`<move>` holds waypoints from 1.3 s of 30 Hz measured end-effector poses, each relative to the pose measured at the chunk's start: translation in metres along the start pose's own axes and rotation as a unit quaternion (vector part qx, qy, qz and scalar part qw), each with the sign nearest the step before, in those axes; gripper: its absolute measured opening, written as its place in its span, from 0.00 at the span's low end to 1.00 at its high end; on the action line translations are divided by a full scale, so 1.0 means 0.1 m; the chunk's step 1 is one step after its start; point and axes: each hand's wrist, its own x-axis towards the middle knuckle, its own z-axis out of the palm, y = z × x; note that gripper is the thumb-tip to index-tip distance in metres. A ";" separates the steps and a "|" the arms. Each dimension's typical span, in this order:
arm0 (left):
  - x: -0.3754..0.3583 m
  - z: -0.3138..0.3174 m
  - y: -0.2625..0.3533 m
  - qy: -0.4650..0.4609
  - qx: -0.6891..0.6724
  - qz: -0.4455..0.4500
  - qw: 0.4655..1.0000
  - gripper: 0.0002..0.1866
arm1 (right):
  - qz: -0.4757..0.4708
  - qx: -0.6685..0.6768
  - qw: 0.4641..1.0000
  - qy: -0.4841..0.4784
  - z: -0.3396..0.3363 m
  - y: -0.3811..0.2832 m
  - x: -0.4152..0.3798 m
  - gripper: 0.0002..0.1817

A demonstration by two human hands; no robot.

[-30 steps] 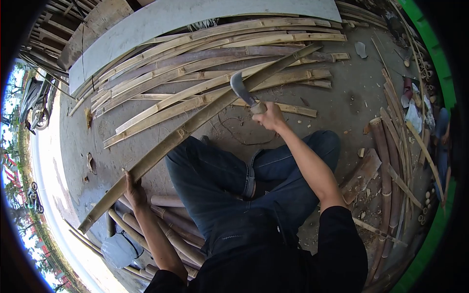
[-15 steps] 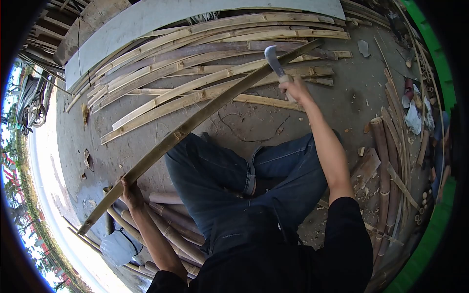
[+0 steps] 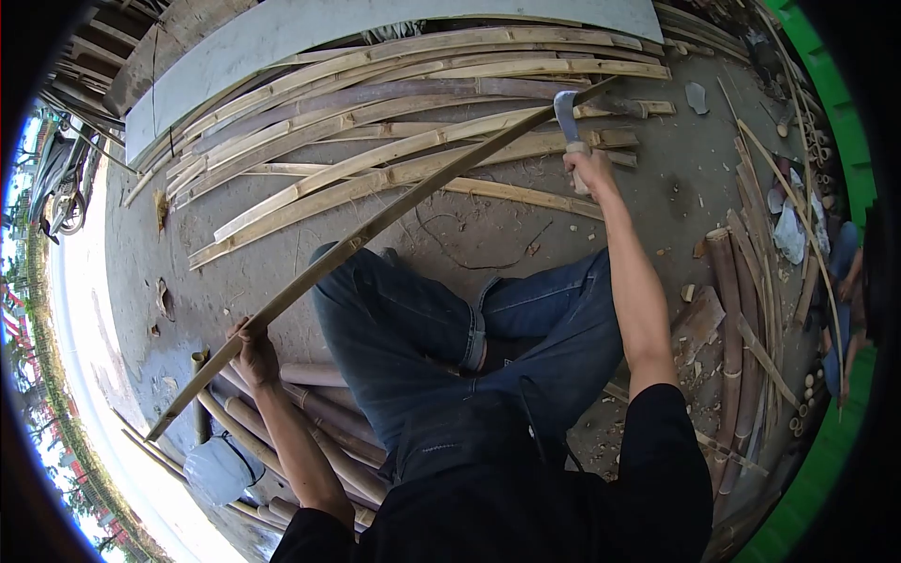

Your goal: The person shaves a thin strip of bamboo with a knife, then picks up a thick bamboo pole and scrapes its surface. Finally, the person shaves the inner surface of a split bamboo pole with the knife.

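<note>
A long bamboo strip (image 3: 404, 202) slants across my lap from the lower left to the upper right. My left hand (image 3: 255, 358) grips it near its lower end, fingers wrapped round the edge. Up near the far end, my right hand (image 3: 591, 174) is closed on the wooden handle of a billhook (image 3: 567, 114). Its hooked blade overlaps the strip close to the tip. The strip crosses over my left knee (image 3: 343, 272), which lies beneath its middle.
Several split bamboo lengths (image 3: 375, 183) lie on the concrete ahead. Round bamboo poles (image 3: 324, 413) are by my left side, near a clear plastic container (image 3: 221, 469). More poles (image 3: 727, 319) and chips lie to the right. Another person (image 3: 845, 310) is at the far right edge.
My right hand has moved the billhook to the right, toward the strip's far end. The strip has turned slightly and shows a narrower face. The person at the right shows more.
</note>
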 end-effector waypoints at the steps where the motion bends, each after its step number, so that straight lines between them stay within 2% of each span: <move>1: 0.01 0.02 -0.02 -0.014 -0.004 0.001 1.000 0.13 | 0.002 0.014 1.000 -0.019 0.05 -0.04 0.00 0.09; 2: 0.04 0.04 -0.05 -0.030 -0.007 -0.001 1.000 0.13 | 0.007 0.027 0.999 -0.038 0.17 -0.01 -0.04 0.09; 3: 0.04 0.10 -0.04 -0.027 -0.016 -0.004 0.999 0.13 | -0.047 0.001 0.997 -0.059 0.43 -0.08 -0.27 0.08; 4: 0.05 0.08 -0.05 -0.032 -0.016 -0.010 0.999 0.13 | -0.021 0.031 0.990 -0.133 0.65 -0.37 -0.78 0.11; 5: 0.07 0.02 -0.04 -0.038 -0.002 -0.014 0.999 0.13 | -0.040 -0.055 0.977 -0.202 0.87 -0.46 -1.10 0.19; 6: 0.07 -0.03 -0.04 -0.044 0.012 -0.017 0.999 0.13 | -0.118 -0.118 0.957 -0.239 0.96 -0.52 -1.32 0.19; 7: 0.06 -0.05 -0.06 -0.052 -0.030 0.006 0.998 0.13 | -0.194 -0.178 0.925 -0.274 1.00 -0.55 -1.44 0.19; 8: 0.07 -0.11 -0.04 -0.058 -0.029 0.001 0.998 0.13 | -0.189 -0.174 0.928 -0.269 0.94 -0.52 -1.36 0.19; 10: 0.09 -0.32 0.00 -0.075 -0.021 0.014 0.997 0.13 | -0.057 -0.124 0.981 -0.137 0.58 -0.48 -0.88 0.15; 11: 0.08 -0.40 0.00 -0.085 -0.026 0.014 0.996 0.13 | -0.062 -0.051 0.995 -0.064 0.42 0.10 -0.15 0.12; 12: 0.07 -0.40 0.02 -0.085 -0.030 0.019 0.996 0.13 | -0.003 -0.008 0.999 -0.037 0.06 0.09 0.12 0.11; 14: 0.08 -0.33 0.04 -0.091 -0.025 0.022 0.995 0.12 | 0.054 0.048 0.997 0.022 -0.47 0.49 0.79 0.10; 16: 0.11 -0.31 0.03 -0.095 -0.018 0.026 0.995 0.13 | 0.068 0.035 0.996 0.046 -0.46 0.42 0.80 0.09; 18: 0.15 -0.38 0.06 -0.063 -0.011 0.031 0.997 0.13 | 0.029 0.032 0.999 -0.011 -0.02 0.38 0.43 0.09; 20: 0.20 -0.43 0.11 -0.054 -0.005 0.034 0.998 0.13 | 0.043 0.057 0.996 -0.048 0.39 0.42 -0.18 0.13; 21: 0.20 -0.44 0.16 -0.047 0.000 0.026 0.999 0.13 | -0.127 -0.096 0.987 0.004 0.46 0.57 -0.35 0.14; 22: 0.24 -0.50 0.20 -0.043 0.009 0.017 0.999 0.13 | -0.291 -0.240 0.924 0.057 0.54 0.59 -0.46 0.15; 23: 0.26 -0.57 0.24 -0.024 0.035 0.008 0.999 0.14 | -0.285 -0.236 0.927 0.051 0.55 0.58 -0.47 0.15; 24: 0.26 -0.63 0.29 -0.022 0.045 0.000 0.999 0.14 | -0.142 -0.151 0.978 -0.015 0.47 0.34 -0.58 0.16; 25: 0.31 -0.65 0.30 -0.018 0.052 -0.003 0.998 0.17 | 0.003 -0.062 0.995 -0.077 0.40 0.16 -0.61 0.17; 27: 0.38 -0.60 0.33 -0.018 0.041 -0.012 0.999 0.22 | -0.003 -0.124 0.992 -0.038 0.13 0.11 -0.44 0.17; 30: 0.41 -0.81 0.38 0.019 0.013 -0.041 0.999 0.22 | 0.014 -0.171 0.985 -0.036 -0.41 0.25 -0.02 0.13; 31: 0.39 -0.89 0.39 0.023 0.016 -0.043 0.999 0.22 | 0.066 -0.094 0.993 -0.031 -0.54 0.18 -0.05 0.11; 32: 0.38 -0.97 0.40 0.014 0.017 -0.051 0.998 0.21 | 0.039 -0.007 0.999 -0.006 -0.61 0.19 -0.04 0.09; 37: 0.36 -1.42 0.32 0.029 0.029 -0.062 0.997 0.19 | -0.037 0.048 0.998 0.021 -0.62 0.27 -0.11 0.09; 39: 0.36 -1.53 0.35 0.016 -0.024 -0.026 0.999 0.19 | -0.041 0.061 0.996 0.054 -0.53 0.25 -0.22 0.09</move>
